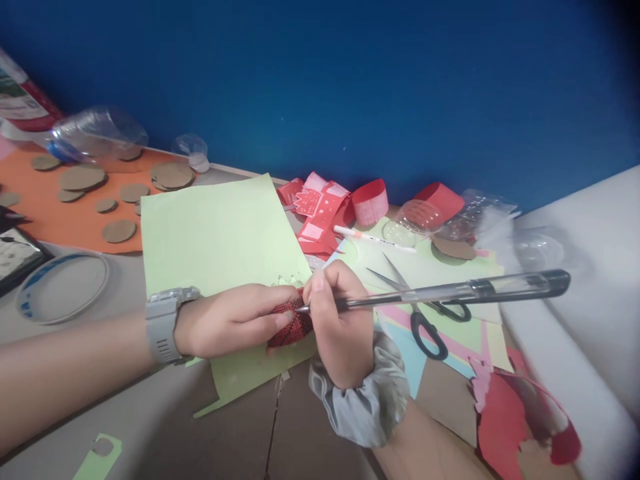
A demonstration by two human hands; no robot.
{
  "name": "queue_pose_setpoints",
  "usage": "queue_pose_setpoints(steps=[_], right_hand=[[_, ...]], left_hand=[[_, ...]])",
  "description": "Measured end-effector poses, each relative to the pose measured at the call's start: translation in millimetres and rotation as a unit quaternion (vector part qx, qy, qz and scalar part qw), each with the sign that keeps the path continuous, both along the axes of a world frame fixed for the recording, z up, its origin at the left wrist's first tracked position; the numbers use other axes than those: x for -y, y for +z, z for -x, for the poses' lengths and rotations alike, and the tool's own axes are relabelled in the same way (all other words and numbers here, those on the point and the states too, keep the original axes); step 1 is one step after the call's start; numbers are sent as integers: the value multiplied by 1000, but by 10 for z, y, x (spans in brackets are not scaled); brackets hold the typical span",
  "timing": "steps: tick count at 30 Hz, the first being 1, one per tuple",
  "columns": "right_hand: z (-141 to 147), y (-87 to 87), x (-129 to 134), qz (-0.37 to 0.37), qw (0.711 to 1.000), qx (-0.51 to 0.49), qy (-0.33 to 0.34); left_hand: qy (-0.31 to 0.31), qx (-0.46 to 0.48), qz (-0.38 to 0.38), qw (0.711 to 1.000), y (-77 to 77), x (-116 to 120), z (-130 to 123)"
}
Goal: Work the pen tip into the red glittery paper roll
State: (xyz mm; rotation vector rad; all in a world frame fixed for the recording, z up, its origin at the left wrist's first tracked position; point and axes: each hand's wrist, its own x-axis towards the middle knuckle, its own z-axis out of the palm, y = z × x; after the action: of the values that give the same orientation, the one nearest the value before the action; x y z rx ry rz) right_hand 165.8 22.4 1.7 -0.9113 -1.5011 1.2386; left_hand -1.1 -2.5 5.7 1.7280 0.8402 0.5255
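A black-capped clear ballpoint pen (430, 293) is pinched in my right hand (343, 327), its tip pointing left toward a small red piece with a black crosshatch pattern (289, 327). My left hand (240, 320) presses that red piece down, thumb and fingers closed over it. Beneath lies a light green sheet of paper (215, 240), with small dark pen marks just above the red piece. Part of the red piece is hidden by my fingers. Right of my right hand, open scissors (423, 320) with black handles rest on coloured paper.
Cardboard discs (83, 178) lie on orange paper (30, 227) at left, near a plastic bottle (100, 133) and a tape ring (63, 288). Red paper loops (370, 200), a white marker (375, 239) and clear plastic pieces (420, 217) sit along the blue wall. Red scraps (505, 420) lie lower right.
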Motion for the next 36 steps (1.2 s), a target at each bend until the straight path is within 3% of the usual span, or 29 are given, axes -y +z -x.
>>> queue_pose_setpoints(steps=[36], right_hand=[[2,-13,-17,10,1000,-9,2]], left_hand=[[-2,14,0,1000,14,-7,-5]])
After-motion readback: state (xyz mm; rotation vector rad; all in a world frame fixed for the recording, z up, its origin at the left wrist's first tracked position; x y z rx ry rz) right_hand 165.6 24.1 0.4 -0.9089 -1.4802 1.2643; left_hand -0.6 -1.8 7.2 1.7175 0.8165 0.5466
